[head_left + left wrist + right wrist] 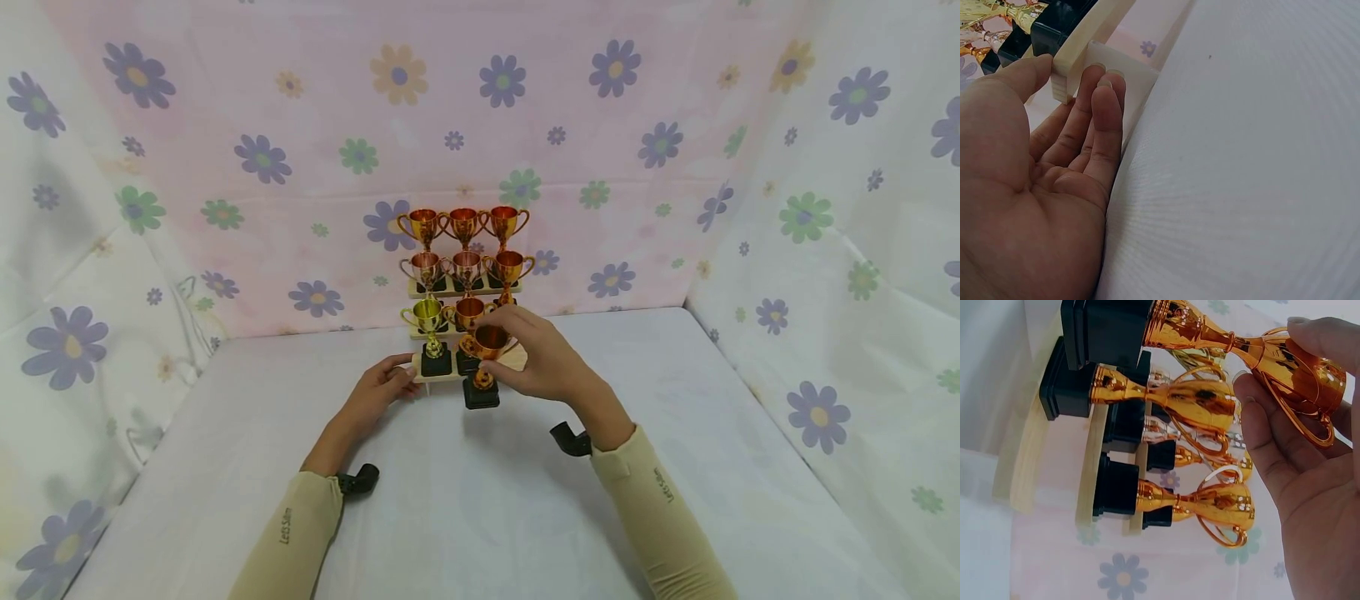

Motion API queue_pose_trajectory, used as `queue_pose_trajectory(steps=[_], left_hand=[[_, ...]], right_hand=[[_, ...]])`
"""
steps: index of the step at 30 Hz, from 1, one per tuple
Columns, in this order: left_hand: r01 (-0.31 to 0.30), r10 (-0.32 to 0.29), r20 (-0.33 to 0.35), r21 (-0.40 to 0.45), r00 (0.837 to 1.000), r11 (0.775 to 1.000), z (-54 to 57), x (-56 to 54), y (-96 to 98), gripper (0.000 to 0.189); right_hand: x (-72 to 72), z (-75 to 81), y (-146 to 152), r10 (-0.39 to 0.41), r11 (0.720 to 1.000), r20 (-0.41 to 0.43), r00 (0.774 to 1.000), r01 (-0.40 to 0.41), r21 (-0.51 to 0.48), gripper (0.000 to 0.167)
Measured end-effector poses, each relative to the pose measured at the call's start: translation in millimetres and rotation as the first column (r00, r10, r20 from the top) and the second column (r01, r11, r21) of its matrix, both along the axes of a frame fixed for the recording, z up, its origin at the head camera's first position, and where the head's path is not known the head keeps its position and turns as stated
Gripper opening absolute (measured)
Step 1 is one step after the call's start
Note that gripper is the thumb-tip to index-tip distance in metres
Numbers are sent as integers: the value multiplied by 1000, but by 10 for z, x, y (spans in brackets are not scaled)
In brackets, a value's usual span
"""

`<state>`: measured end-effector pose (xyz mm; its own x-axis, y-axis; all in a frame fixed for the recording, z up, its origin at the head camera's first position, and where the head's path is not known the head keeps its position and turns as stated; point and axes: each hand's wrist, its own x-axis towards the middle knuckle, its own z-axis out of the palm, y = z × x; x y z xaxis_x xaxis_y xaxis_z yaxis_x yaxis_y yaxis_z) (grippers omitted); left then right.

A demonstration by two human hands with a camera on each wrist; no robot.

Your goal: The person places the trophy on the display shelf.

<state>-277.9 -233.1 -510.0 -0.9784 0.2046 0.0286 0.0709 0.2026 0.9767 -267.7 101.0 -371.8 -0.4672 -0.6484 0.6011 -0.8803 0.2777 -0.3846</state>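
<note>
A copper-orange trophy cup (491, 340) with two handles and a black base is held by my right hand (542, 354), thumb and fingers about its bowl. It stands off the table, in front of the lowest step of a wooden tiered shelf (514, 358). My left hand (380, 390) grips the left end of that lowest board (1066, 78), thumb on its edge and fingers curled beneath. On this step stand a yellow-gold trophy (429, 318) and an orange-gold trophy (470, 310), the latter partly hidden by the held cup.
Behind, the middle step carries two rose-toned trophies (426, 268) and an orange-gold trophy (509, 267). Three more orange-gold trophies (463, 223) line the top step. A white cloth (450, 517) covers the table, with flowered curtains (465, 108) around it.
</note>
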Motion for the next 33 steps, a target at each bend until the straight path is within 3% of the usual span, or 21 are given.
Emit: queue_pose_trajectory(steps=[8, 21, 33], left_hand=[[0, 0, -5, 20, 1000, 1000, -17, -12, -5, 51], [1, -1, -6, 0, 1000, 1000, -34, -22, -7, 52], [-2, 2, 4, -16, 1000, 1000, -34, -25, -3, 54]], right_hand=[[-53, 9, 64, 17, 999, -38, 999, -18, -45, 52], [-132, 15, 190, -27, 995, -86, 996, 19, -96, 54], [-194, -4, 267, -128, 986, -82, 988, 118, -122, 58]])
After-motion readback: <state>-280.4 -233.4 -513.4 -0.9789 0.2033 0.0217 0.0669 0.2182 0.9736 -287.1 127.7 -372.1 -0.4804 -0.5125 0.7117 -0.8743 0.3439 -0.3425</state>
